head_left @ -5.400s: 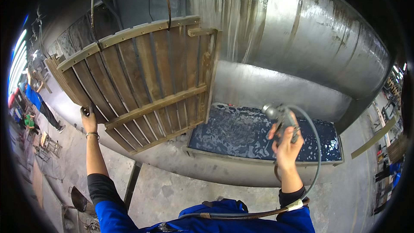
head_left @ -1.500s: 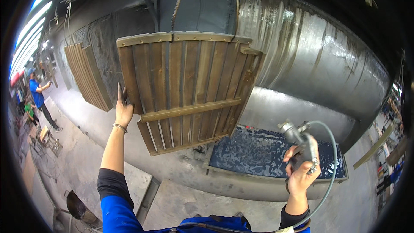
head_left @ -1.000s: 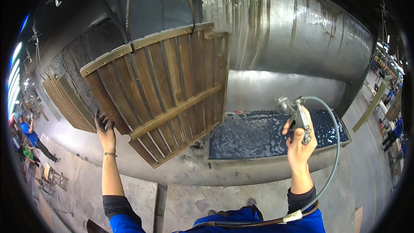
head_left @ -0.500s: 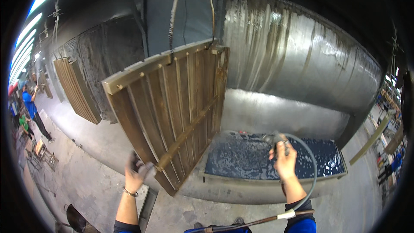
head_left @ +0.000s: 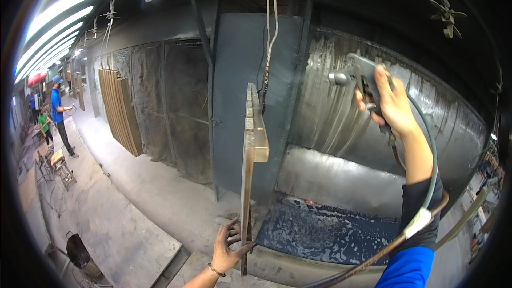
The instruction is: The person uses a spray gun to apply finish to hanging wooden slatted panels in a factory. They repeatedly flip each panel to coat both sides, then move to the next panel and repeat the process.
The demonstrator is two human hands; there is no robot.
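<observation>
A slatted brown wooden panel (head_left: 260, 136) hangs from a hook and cords (head_left: 271, 16) at mid-view, turned nearly edge-on to me. My left hand (head_left: 226, 250) pinches its lower edge, thumb on the right side and fingers on the left. Raised at the upper right, my right hand (head_left: 394, 104) grips a spray gun (head_left: 368, 82) by its handle, nozzle pointing left toward the panel's upper part, with space between them. A grey-green hose (head_left: 430, 160) runs from the gun down along my right forearm, joining a brown hose (head_left: 368, 261).
A long trough of dark liquid (head_left: 320, 232) lies below a streaked metal wall (head_left: 341, 122). Another slatted panel (head_left: 117, 112) hangs at the left. Farther off stands a person in blue (head_left: 57, 106). A dark bucket (head_left: 80, 253) sits at lower left, near a low ledge (head_left: 144, 250).
The panel has swung from a broad slanted view to nearly edge-on, with my left hand now closed on its edge. My right hand has lifted the spray gun from above the trough to the upper right.
</observation>
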